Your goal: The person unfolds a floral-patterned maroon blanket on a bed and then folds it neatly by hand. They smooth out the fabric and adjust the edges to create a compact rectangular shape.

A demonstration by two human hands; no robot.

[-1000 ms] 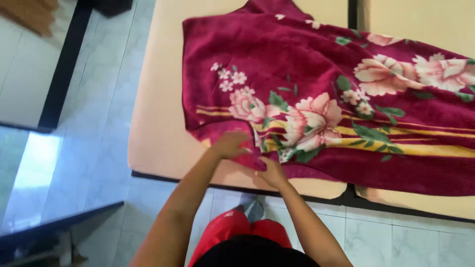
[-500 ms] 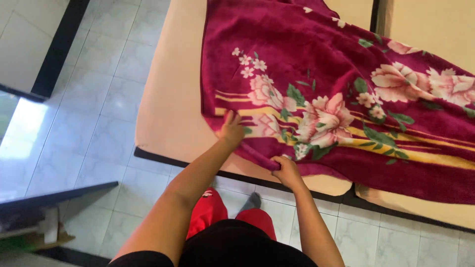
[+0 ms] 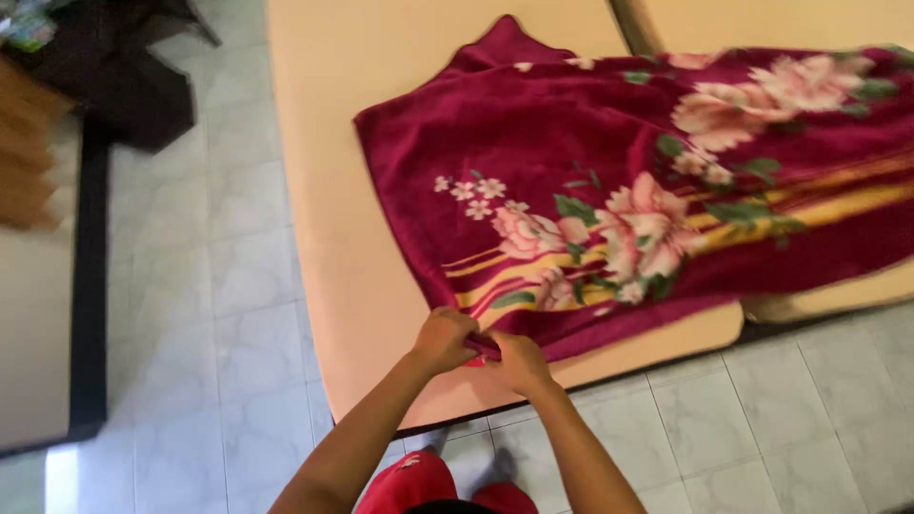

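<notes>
Pale floor tiles (image 3: 238, 286) run alongside a cream mattress (image 3: 362, 143), and spread over it lies a maroon blanket (image 3: 571, 143) with pink flowers and yellow stripes. Big change from a moment ago: the hands were apart on the near edge, flat and smoothing, and now they've come together at the blanket's near corner. Left hand (image 3: 444, 339) and right hand (image 3: 517, 363) sit touching, each grip pressed shut on that corner (image 3: 484, 346), which shows as a small fold of red cloth between them. The view has swung too, so the blanket's left edge now shows whole. That reads as the corner being gathered. A second mattress (image 3: 762, 19) lies beyond, and dark furniture (image 3: 133, 86) stands at far left.
</notes>
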